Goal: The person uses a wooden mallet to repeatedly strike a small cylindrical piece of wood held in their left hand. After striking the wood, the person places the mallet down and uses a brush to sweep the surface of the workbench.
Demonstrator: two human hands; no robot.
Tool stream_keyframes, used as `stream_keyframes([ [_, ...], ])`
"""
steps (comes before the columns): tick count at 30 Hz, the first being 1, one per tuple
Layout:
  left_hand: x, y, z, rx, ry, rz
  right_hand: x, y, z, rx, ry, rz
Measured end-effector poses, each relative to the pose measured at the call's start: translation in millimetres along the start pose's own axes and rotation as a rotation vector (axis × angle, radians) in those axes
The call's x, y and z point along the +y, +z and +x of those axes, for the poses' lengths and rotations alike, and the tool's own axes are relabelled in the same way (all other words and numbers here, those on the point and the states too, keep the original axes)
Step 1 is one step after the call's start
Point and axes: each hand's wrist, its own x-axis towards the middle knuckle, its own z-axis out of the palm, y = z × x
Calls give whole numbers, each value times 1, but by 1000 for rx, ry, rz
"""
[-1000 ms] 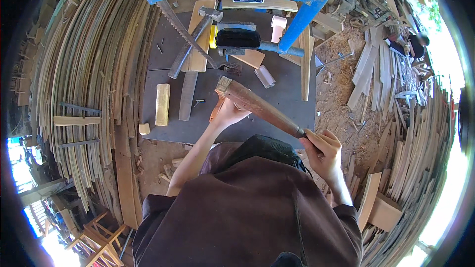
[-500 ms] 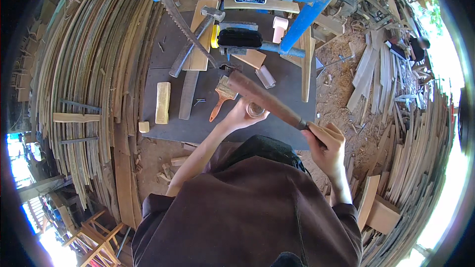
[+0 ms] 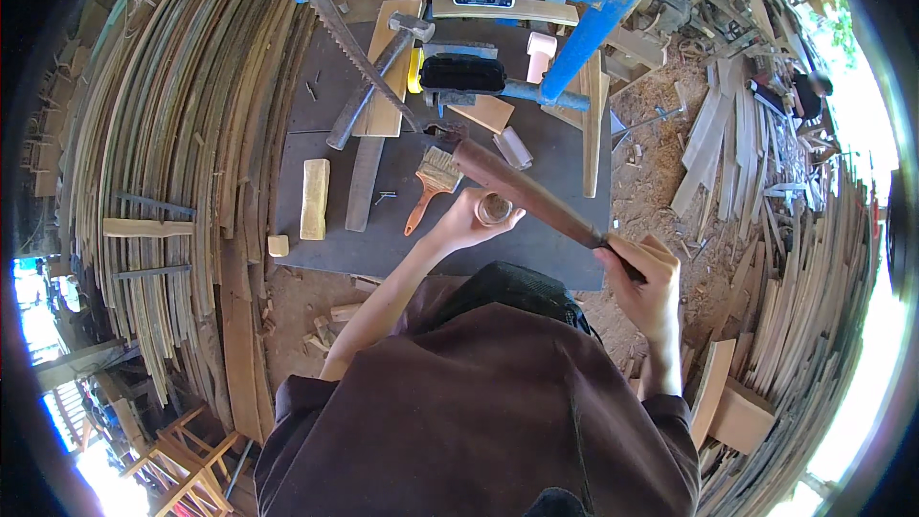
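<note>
My left hand [image 3: 465, 224] is closed around an upright tool whose round wooden end [image 3: 494, 209] faces up; the rest of it is hidden below. In my right hand [image 3: 647, 280] is the thin end of a long brown wooden mallet [image 3: 528, 195], club-shaped and slanting up to the left. Its thick part passes just above and right of the round end. A paintbrush [image 3: 436, 182] with an orange handle lies left of my left hand. Beyond the mallet are a small wooden piece [image 3: 486, 113] and a translucent plastic piece [image 3: 513, 148].
The dark tabletop [image 3: 402, 251] bears a hammer [image 3: 381, 77], a pale wood block [image 3: 314, 199] and several boards. A serrated metal bar [image 3: 362, 63] and a blue frame [image 3: 593, 50] hang over the far side. Stacked timber [image 3: 191, 134] stands at left; wood scraps cover the right-hand floor.
My right hand has shifted slightly right and down with the mallet, whose thick end moved right. My left hand and the tool in it have stayed nearly still.
</note>
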Motion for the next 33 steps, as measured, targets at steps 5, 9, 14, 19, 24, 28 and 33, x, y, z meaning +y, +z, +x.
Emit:
stream_keyframes([
  [5,-1,-8,-3,-105,-41,80,-7,-6,2,233,31,200],
  [9,1,-2,1,-90,47,-1,18,21,-10,74,-55,45],
  [14,2,-11,-5,-132,-24,80,7,14,-5,161,-90,-5],
  [19,-2,-8,-3,-99,-16,13,3,20,-9,283,-218,6],
  [24,-1,-7,-6,-96,-26,0,3,21,-14,77,-118,-71],
  [28,0,-14,-3,-173,-212,58,-6,17,-13,267,-167,14],
  [33,-4,-11,-7,-170,-54,6,7,34,-20,93,-162,-195],
])
